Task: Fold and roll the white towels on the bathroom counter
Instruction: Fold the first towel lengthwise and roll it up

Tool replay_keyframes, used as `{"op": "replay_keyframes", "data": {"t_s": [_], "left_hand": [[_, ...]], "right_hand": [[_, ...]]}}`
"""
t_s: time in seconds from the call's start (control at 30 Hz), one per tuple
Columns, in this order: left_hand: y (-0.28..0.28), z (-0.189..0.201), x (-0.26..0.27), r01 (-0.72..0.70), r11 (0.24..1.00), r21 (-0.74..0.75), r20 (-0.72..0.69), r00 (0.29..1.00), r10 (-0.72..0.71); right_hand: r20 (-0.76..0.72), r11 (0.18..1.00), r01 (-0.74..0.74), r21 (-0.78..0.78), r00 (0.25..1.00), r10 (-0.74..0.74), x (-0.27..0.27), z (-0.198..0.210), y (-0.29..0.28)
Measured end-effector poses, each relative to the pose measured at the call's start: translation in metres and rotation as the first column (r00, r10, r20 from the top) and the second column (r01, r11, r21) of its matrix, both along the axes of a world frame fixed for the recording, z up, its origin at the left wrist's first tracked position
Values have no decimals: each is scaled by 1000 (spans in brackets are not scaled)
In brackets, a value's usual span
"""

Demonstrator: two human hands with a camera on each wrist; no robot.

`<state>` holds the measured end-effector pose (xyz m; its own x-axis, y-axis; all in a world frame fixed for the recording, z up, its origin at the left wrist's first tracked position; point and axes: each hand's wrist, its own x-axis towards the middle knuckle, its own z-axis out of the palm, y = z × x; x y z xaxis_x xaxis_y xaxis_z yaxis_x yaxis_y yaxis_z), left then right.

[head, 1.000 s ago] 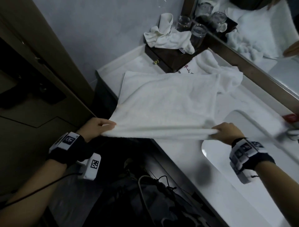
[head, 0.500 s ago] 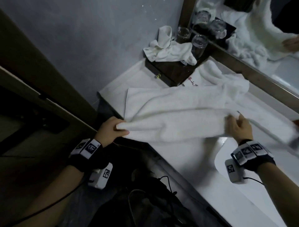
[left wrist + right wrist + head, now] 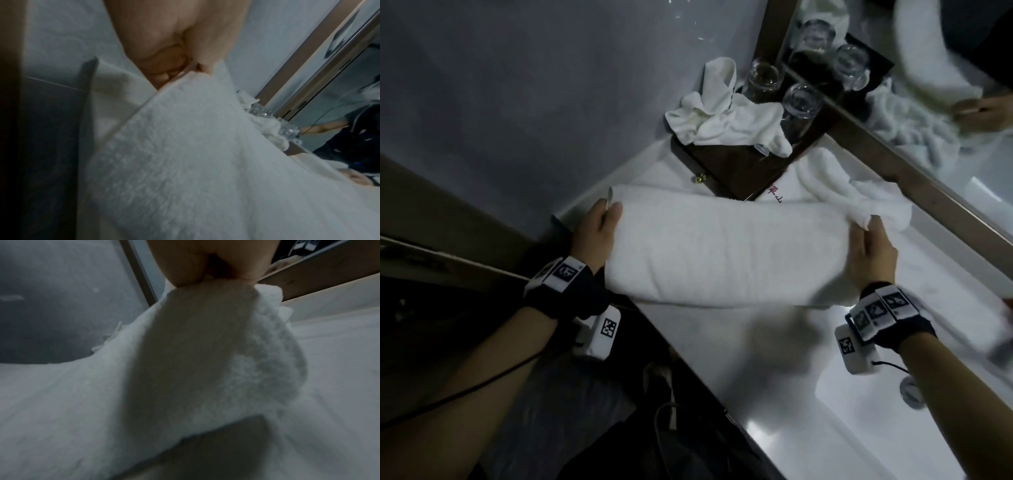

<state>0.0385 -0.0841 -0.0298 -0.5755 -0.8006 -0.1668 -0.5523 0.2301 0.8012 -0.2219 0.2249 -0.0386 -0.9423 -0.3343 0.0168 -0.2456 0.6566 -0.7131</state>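
I have my left hand (image 3: 599, 236) and right hand (image 3: 871, 253) each pinching a far corner of the white towel (image 3: 726, 253), doubled over on the bathroom counter (image 3: 722, 329) in front of the wooden tray (image 3: 736, 164) with 2 glasses (image 3: 799, 102)

Towel (image 3: 726, 253): lay doubled over on the counter (image 3: 722, 342).
Left hand (image 3: 597, 236): pinched its far-left corner.
Right hand (image 3: 871, 255): pinched the far-right corner.
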Motion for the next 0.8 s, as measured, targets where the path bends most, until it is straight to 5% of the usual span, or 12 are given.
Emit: {"op": "replay_keyframes", "data": {"t_s": [0.2, 0.4, 0.57, 0.7, 0.8], "left_hand": [[-8, -23, -22, -53, 997, -60, 117, 991, 60], [2, -36, -13, -78, 973, 215, 222, 975, 29], [14, -36, -9, -26, 997, 75, 306, 952, 2], [10, -26, -38, 271, 937, -218, 409, 898, -165], [10, -25, -76, 560, 816, -144, 474, 763, -440]], "right_hand": [[46, 996, -20, 89, 999, 16, -22, -17, -11], [73, 994, -23, 110, 997, 15, -20, -22, -9], [74, 986, 85, 140, 993, -96, -5, -21, -7], [187, 986, 95, 138, 975, -120, 7, -25, -6], [257, 985, 117, 131, 955, -147, 13, -24, -6]]}}
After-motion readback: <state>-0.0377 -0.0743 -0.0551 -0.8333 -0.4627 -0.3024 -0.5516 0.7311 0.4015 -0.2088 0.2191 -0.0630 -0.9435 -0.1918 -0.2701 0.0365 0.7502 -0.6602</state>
